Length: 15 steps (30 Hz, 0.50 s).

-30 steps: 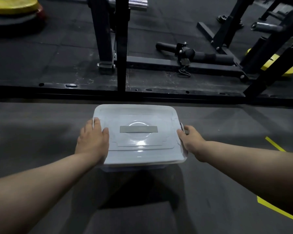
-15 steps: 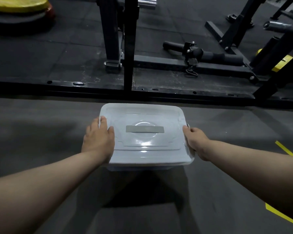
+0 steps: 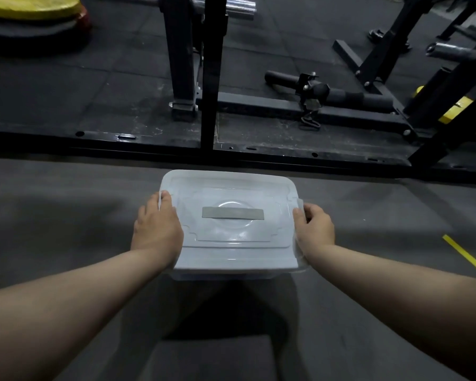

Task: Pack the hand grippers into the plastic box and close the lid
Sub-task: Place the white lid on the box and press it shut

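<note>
Left grip (image 3: 157,232), right grip (image 3: 316,229): box (image 3: 231,257) on floor (image 3: 66,215).

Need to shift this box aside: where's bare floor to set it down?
Bare grey floor lies left of the plastic box, and right of it up to the yellow line. Beyond the box, the rack frame and padded bar crowd the black mat.

Dark rubber floor (image 3: 66,215) carries: box (image 3: 231,259) at centre; rack (image 3: 187,64) beyond it; stacked plates (image 3: 30,12) far left; yellow line (image 3: 465,257) at right.
</note>
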Each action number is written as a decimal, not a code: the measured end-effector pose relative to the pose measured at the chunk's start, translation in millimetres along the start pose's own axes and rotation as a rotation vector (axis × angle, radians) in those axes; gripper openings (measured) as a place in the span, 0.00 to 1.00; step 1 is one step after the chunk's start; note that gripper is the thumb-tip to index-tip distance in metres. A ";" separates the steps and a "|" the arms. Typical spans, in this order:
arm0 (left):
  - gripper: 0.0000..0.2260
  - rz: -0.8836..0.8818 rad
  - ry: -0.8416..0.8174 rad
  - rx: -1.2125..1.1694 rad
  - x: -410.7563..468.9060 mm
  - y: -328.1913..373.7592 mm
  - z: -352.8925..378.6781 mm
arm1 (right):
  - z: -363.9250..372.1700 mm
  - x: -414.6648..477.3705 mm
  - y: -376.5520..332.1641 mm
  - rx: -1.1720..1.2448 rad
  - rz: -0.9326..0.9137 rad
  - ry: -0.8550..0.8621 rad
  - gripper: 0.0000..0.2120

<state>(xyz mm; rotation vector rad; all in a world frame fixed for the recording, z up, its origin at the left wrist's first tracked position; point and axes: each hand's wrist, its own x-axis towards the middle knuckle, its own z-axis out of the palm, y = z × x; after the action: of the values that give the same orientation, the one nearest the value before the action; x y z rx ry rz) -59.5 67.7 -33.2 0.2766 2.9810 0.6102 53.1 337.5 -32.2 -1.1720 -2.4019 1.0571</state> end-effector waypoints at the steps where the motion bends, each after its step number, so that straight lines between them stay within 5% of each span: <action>1: 0.22 0.002 0.002 -0.002 -0.1 0.4 0.3 | -0.4 -1.4 -0.7 -0.041 -0.032 -0.010 0.15; 5: 0.23 0.007 0.009 -0.008 1.1 -1.3 2.9 | 1.8 -4.4 -1.3 -0.225 -0.114 -0.034 0.21; 15: 0.23 -0.016 0.044 -0.013 3.9 -3.1 5.4 | 5.0 -5.4 -3.0 -0.268 -0.247 -0.047 0.14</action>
<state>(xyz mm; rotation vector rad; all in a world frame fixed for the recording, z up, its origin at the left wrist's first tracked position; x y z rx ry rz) -63.2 67.8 -39.5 0.2417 3.0174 0.6421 52.3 329.6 -33.1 -0.8993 -2.7024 0.7119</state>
